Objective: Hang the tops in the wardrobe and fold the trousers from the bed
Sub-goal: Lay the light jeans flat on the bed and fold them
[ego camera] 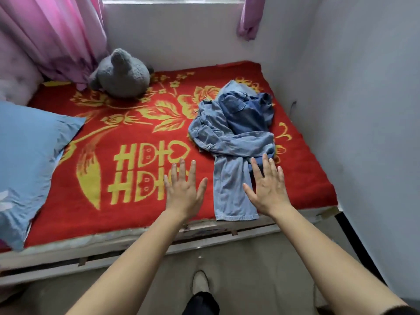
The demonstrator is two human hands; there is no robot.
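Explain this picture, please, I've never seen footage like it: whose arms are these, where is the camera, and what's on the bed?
No machine here: a person wears one camera on the head, looking forward and down, so both bare arms are their own. The left hand and right hand are spread open, holding nothing. On the red blanket lies a crumpled pile of denim clothes; one trouser leg runs to the near edge, partly beneath the right hand. A blue pillow lies left, a grey plush toy at the back.
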